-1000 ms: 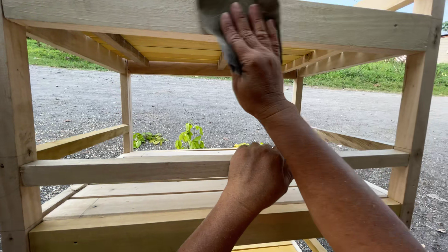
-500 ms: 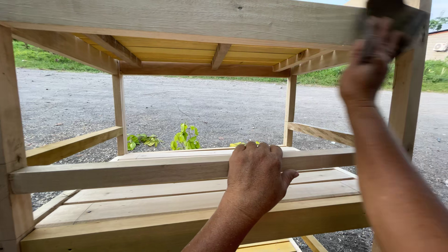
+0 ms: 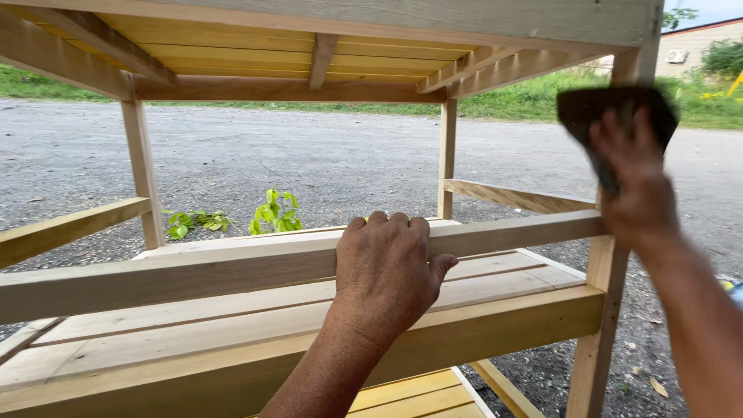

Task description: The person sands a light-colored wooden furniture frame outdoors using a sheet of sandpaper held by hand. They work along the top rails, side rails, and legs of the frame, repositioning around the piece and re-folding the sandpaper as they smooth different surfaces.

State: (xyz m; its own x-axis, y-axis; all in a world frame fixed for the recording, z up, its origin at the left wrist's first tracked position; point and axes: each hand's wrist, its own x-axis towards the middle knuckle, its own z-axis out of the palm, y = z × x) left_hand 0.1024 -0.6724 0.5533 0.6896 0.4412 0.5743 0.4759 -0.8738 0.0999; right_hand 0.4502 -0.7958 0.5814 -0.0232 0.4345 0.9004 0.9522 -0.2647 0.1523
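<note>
A bare wooden shelf frame (image 3: 232, 271) stands in front of me, with a slatted middle shelf and a top deck seen from below. My left hand (image 3: 387, 271) grips the frame's front cross rail, fingers curled over its top edge. My right hand (image 3: 631, 182) presses a dark sheet of sandpaper (image 3: 611, 116) against the right front post (image 3: 607, 325), just below the top board. The sandpaper is blurred with motion.
A gravel yard (image 3: 348, 162) lies behind the frame. Green leafy cuttings (image 3: 271, 213) lie on the gravel beyond the shelf. Grass (image 3: 534, 97) and a pale building (image 3: 696, 46) are at the far right.
My right hand has carried the sandpaper from the middle of the top front board across to the right end, then down onto the right post. My left hand has stayed on the rail.
</note>
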